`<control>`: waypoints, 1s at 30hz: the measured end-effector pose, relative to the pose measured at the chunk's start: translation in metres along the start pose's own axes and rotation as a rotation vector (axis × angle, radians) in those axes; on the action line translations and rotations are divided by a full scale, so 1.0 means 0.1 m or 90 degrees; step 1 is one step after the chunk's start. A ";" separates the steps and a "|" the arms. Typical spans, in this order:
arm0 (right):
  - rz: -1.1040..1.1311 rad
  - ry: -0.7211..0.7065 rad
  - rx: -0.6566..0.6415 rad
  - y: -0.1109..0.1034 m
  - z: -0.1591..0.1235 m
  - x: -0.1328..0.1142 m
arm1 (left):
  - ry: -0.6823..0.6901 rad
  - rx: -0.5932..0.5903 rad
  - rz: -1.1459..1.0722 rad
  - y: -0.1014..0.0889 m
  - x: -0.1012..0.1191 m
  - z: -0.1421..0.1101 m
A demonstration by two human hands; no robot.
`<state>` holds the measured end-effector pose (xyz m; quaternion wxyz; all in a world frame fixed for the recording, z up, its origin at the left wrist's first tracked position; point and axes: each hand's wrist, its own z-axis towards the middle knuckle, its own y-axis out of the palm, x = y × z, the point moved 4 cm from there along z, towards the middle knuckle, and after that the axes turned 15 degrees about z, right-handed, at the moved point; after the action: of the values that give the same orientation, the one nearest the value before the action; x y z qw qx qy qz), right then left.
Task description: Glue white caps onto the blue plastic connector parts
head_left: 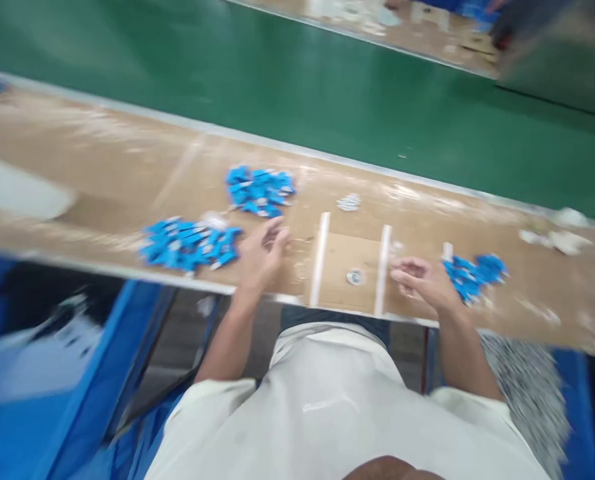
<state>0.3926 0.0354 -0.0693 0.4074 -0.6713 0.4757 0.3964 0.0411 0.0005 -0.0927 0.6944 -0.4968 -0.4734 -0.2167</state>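
Observation:
The picture is smeared by motion. My left hand rests on the brown worktop with its fingers curled together, just right of a pile of small blue parts. Whether anything is in its fingers is blurred. My right hand lies at the worktop's near edge, fingers curled, touching the left side of another pile of blue parts. A third blue pile lies farther back. Between my hands two white strips frame a small round metal piece.
A green conveyor belt runs behind the worktop. A few white scraps lie at the right and a small white cluster near the belt edge. Blue bins stand below at the left.

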 end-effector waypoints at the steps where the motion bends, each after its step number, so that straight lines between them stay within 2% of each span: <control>1: -0.108 -0.038 0.074 -0.16 0.00 -0.02 | -0.012 -0.014 0.006 0.02 0.03 -0.13; 3: -0.326 -0.096 0.305 -0.64 -0.01 -0.11 | -0.025 -0.048 0.002 0.08 0.07 -0.26; 4: -0.401 -0.096 0.396 -0.89 -0.01 -0.14 | -0.019 -0.079 -0.011 0.13 0.10 -0.28; 5: -0.449 -0.068 0.450 -1.14 -0.01 -0.16 | -0.010 -0.104 -0.024 0.18 0.14 -0.29; 7: -0.505 0.017 0.495 -1.57 0.00 -0.16 | 0.009 -0.141 -0.048 0.27 0.24 -0.30; 10: -0.527 0.104 0.447 -1.91 0.05 -0.10 | 0.012 -0.162 -0.065 0.35 0.36 -0.33; 15: -0.523 0.116 0.366 -2.02 0.19 0.01 | -0.011 -0.212 -0.061 0.43 0.37 -0.40; 22: -0.514 0.135 0.303 -2.17 0.25 0.06 | -0.005 -0.259 -0.092 0.48 0.40 -0.45; 30: -0.511 0.059 0.306 -2.11 0.27 0.11 | -0.017 -0.293 -0.143 0.49 0.50 -0.47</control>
<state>0.5939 0.1020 -0.0533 0.6505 -0.7061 0.2741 0.0556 0.1225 -0.0128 -0.0751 0.5282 -0.5889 -0.4727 -0.3882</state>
